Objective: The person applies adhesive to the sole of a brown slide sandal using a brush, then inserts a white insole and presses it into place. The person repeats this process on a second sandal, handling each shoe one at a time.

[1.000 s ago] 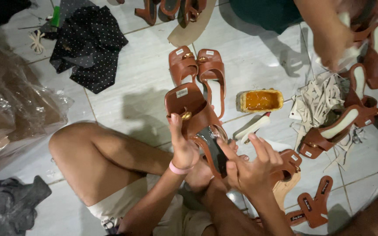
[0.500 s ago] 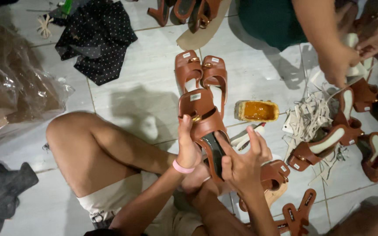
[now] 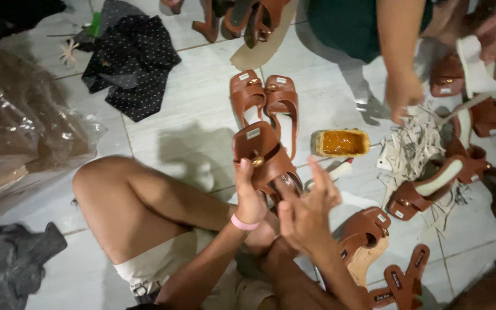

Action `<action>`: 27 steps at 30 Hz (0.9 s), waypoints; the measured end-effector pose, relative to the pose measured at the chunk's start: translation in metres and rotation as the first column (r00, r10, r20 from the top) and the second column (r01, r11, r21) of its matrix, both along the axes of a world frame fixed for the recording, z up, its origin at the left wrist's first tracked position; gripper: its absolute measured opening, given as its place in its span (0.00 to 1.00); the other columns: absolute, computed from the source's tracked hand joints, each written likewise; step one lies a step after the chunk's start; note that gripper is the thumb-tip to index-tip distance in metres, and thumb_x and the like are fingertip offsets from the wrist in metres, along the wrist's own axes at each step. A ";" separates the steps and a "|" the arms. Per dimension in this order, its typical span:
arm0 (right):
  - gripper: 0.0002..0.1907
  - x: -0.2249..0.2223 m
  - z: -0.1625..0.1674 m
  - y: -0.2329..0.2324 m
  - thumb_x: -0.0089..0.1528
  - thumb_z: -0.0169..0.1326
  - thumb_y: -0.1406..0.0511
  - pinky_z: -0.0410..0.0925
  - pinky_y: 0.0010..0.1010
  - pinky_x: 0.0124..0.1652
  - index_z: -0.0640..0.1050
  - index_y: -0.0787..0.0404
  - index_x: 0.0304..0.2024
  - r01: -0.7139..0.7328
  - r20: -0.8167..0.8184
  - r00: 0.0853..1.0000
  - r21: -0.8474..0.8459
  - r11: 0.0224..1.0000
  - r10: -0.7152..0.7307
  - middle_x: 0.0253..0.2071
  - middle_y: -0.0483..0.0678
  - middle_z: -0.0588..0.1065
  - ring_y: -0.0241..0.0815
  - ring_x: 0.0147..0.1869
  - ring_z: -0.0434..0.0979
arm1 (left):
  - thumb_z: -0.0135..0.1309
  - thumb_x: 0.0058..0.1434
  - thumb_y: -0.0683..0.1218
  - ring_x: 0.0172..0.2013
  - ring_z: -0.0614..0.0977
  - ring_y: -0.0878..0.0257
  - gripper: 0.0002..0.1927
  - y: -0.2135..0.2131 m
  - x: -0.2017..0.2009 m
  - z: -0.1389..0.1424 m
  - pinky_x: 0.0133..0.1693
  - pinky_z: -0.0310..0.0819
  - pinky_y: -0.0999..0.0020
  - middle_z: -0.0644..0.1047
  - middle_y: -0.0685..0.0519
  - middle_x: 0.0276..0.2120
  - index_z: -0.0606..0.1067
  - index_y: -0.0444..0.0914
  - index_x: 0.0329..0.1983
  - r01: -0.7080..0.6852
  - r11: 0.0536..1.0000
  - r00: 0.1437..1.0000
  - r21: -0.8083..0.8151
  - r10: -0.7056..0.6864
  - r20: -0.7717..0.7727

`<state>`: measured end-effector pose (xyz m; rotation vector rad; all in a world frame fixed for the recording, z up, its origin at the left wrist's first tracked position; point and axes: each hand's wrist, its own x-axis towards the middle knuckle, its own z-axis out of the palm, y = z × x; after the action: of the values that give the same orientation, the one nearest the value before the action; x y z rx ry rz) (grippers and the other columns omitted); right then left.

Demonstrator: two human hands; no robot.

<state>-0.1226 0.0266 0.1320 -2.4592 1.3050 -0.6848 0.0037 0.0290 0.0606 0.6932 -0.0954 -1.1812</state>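
The brown sandal (image 3: 265, 158) is held up over the person's lap, its wide strap with a gold buckle facing the camera. The left hand (image 3: 250, 198) has its grip clamped on the sandal's side, thumb near the buckle, a pink band at the wrist. The right hand (image 3: 305, 209) sits just beside the sandal's heel end with its fingers spread apart, clamped on nothing that shows (whether a fingertip touches the sole cannot be told).

On the tiled floor (image 3: 179, 138) just beyond stands a finished-looking pair of sandals (image 3: 265, 103), side by side, and near them a small yellow tub of glue (image 3: 340, 142). More sandals and loose brown straps (image 3: 403, 284) lie to the right, beside a heap of pale paper strips (image 3: 411, 146), so much work appears left. Another person's hand (image 3: 403, 95) reaches down there. A dotted black cloth (image 3: 130, 63) lies well apart.
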 end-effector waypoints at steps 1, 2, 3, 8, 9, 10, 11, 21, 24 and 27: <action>0.23 -0.003 -0.004 0.003 0.69 0.39 0.55 0.42 0.50 0.70 0.82 0.49 0.57 -0.018 0.000 1.000 0.012 1.000 0.018 0.75 0.67 0.54 0.61 0.76 0.48 | 0.41 0.73 0.58 0.60 0.76 0.54 0.29 0.002 0.000 -0.001 0.62 0.69 0.56 0.72 0.47 0.62 0.62 0.37 0.70 0.012 1.000 1.000 0.009 -0.012 0.013; 0.22 -0.012 -0.008 0.001 0.69 0.39 0.56 0.42 0.51 0.70 0.82 0.48 0.57 -0.014 0.041 0.999 0.028 1.000 0.012 0.75 0.67 0.54 0.61 0.76 0.48 | 0.40 0.73 0.59 0.61 0.76 0.53 0.30 -0.001 0.000 -0.002 0.63 0.69 0.56 0.72 0.46 0.62 0.62 0.37 0.70 0.028 0.999 0.999 0.014 -0.029 0.028; 0.22 -0.023 -0.012 -0.001 0.70 0.39 0.56 0.42 0.52 0.70 0.82 0.47 0.57 -0.014 0.084 0.996 0.048 0.999 0.010 0.75 0.67 0.55 0.61 0.77 0.49 | 0.40 0.73 0.60 0.62 0.75 0.54 0.31 -0.004 0.001 -0.003 0.63 0.68 0.57 0.72 0.47 0.63 0.62 0.37 0.71 -0.004 0.999 1.000 0.048 0.003 0.019; 0.23 -0.109 -0.057 -0.048 0.68 0.42 0.56 0.48 0.50 0.70 0.76 0.45 0.63 0.367 0.127 0.917 0.108 0.924 -0.379 0.76 0.59 0.55 0.58 0.78 0.50 | 0.40 0.73 0.64 0.62 0.74 0.52 0.34 -0.003 0.007 -0.001 0.64 0.68 0.52 0.72 0.47 0.63 0.61 0.37 0.72 -0.031 0.999 0.998 0.033 0.029 0.061; 0.24 -0.122 -0.073 -0.064 0.72 0.35 0.56 0.44 0.54 0.71 0.77 0.44 0.64 0.427 0.032 0.900 0.137 0.894 -0.435 0.77 0.60 0.52 0.61 0.79 0.47 | 0.39 0.73 0.65 0.60 0.75 0.50 0.35 0.001 0.005 0.001 0.62 0.69 0.49 0.73 0.46 0.61 0.62 0.37 0.71 0.027 1.000 1.000 -0.002 -0.027 0.002; 0.27 -0.132 -0.090 -0.081 0.76 0.28 0.56 0.39 0.59 0.73 0.77 0.43 0.65 0.488 -0.066 0.872 0.163 0.857 -0.484 0.78 0.61 0.50 0.64 0.80 0.43 | 0.39 0.73 0.66 0.59 0.76 0.48 0.35 0.005 0.003 0.002 0.60 0.70 0.47 0.74 0.45 0.59 0.63 0.36 0.70 0.083 0.996 0.995 -0.037 -0.085 -0.054; 0.27 -0.139 -0.107 -0.096 0.75 0.28 0.55 0.39 0.62 0.70 0.77 0.42 0.65 0.522 -0.142 0.853 0.176 0.835 -0.503 0.77 0.61 0.49 0.64 0.79 0.42 | 0.39 0.73 0.67 0.57 0.77 0.46 0.36 0.007 0.001 0.003 0.58 0.71 0.45 0.75 0.43 0.58 0.64 0.35 0.69 0.133 0.988 0.985 -0.077 -0.140 -0.105; 0.26 -0.178 -0.163 -0.157 0.73 0.30 0.51 0.40 0.68 0.64 0.77 0.39 0.63 0.562 -0.388 0.782 0.103 0.820 -0.487 0.79 0.55 0.46 0.60 0.79 0.38 | 0.41 0.69 0.65 0.58 0.76 0.43 0.36 0.004 -0.028 0.014 0.57 0.71 0.42 0.75 0.41 0.59 0.64 0.34 0.68 0.166 0.986 0.972 0.017 -0.161 -0.169; 0.26 -0.179 -0.151 -0.151 0.73 0.29 0.52 0.38 0.67 0.67 0.79 0.35 0.59 0.599 -0.328 0.782 0.159 0.785 -0.531 0.78 0.56 0.47 0.58 0.80 0.38 | 0.41 0.68 0.66 0.59 0.75 0.44 0.37 0.002 -0.025 0.016 0.58 0.70 0.42 0.73 0.43 0.61 0.64 0.35 0.69 0.164 0.985 0.968 0.058 -0.150 -0.200; 0.27 -0.189 -0.140 -0.130 0.75 0.29 0.50 0.38 0.66 0.70 0.79 0.38 0.62 0.637 -0.178 0.765 0.070 0.768 -0.619 0.78 0.54 0.49 0.56 0.82 0.41 | 0.41 0.69 0.66 0.60 0.75 0.44 0.37 -0.001 -0.022 0.018 0.59 0.69 0.42 0.72 0.44 0.62 0.63 0.36 0.70 0.144 0.989 0.977 0.036 -0.136 -0.166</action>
<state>-0.3117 -0.1039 -0.0075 -1.9669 2.2026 -0.5348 -0.0186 0.0278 0.0785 0.6371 0.0220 -1.3749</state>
